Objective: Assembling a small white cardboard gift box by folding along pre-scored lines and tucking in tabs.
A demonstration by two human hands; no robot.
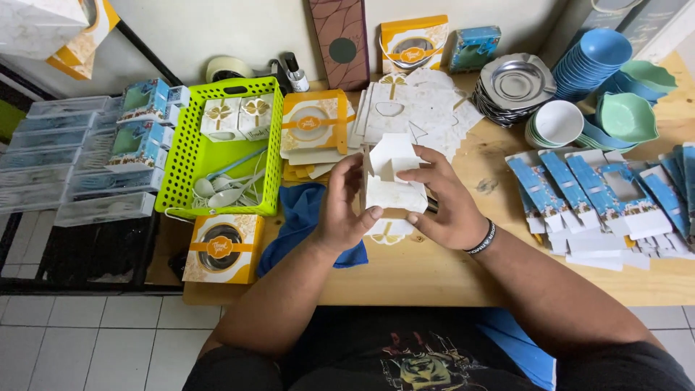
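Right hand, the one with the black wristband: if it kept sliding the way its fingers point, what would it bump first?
The right hand points left, already touching the white cardboard box; beyond it, probably the left hand.

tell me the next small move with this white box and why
Probably fold the raised top flaps down: the white box sits half-formed between the left hand and right hand, its flaps upright and open above the wooden table.

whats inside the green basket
In the green basket: two white folded boxes with gold bows at the back and pale plastic spoons at the front. Whatever lies beneath the boxes is covered.
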